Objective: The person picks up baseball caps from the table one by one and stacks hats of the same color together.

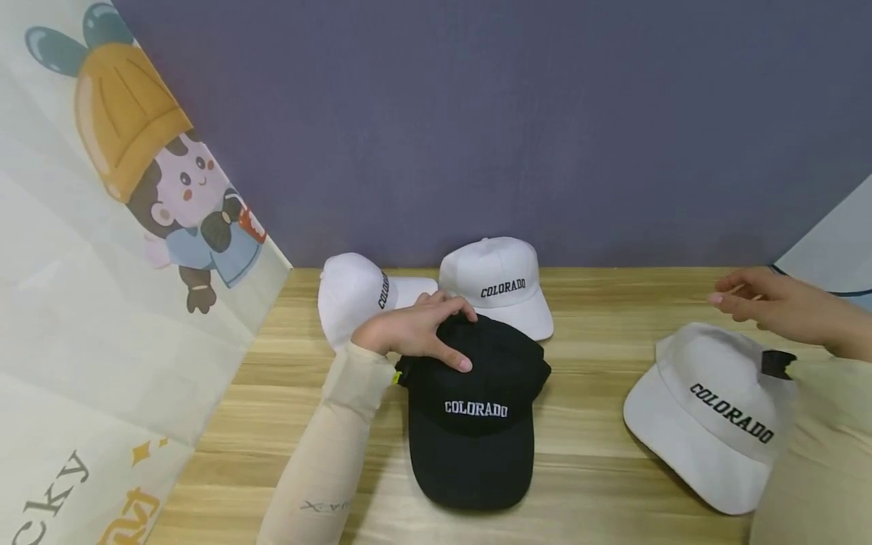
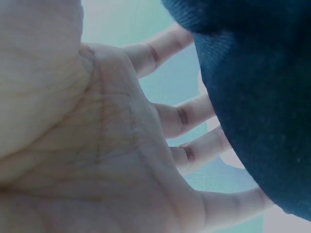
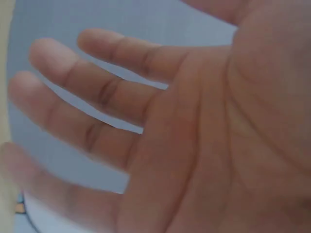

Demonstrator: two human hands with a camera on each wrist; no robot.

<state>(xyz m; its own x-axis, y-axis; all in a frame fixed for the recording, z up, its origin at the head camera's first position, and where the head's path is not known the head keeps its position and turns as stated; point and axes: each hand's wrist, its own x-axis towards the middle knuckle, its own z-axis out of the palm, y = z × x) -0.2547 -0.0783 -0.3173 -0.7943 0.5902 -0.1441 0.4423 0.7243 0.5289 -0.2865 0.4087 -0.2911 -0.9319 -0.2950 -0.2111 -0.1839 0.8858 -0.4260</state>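
A black baseball cap (image 1: 473, 454) with white COLORADO lettering lies in the middle of the wooden table, brim toward me. My left hand (image 1: 418, 329) grips its crown from the left, thumb on the front side and index finger over the top. The left wrist view shows the fingers (image 2: 194, 109) reaching behind the dark fabric (image 2: 257, 102), their tips hidden. At the right, my right hand (image 1: 783, 303) is raised beyond a white cap (image 1: 715, 409) and holds nothing. Its fingers (image 3: 112, 97) are spread and slightly bent in the right wrist view.
Two more white COLORADO caps, one at the left (image 1: 350, 295) and one beside it (image 1: 490, 269), sit behind the black cap near the grey back wall (image 1: 518, 129). A pale panel with a cartoon figure (image 1: 184, 182) borders the table (image 1: 586, 484) on the left.
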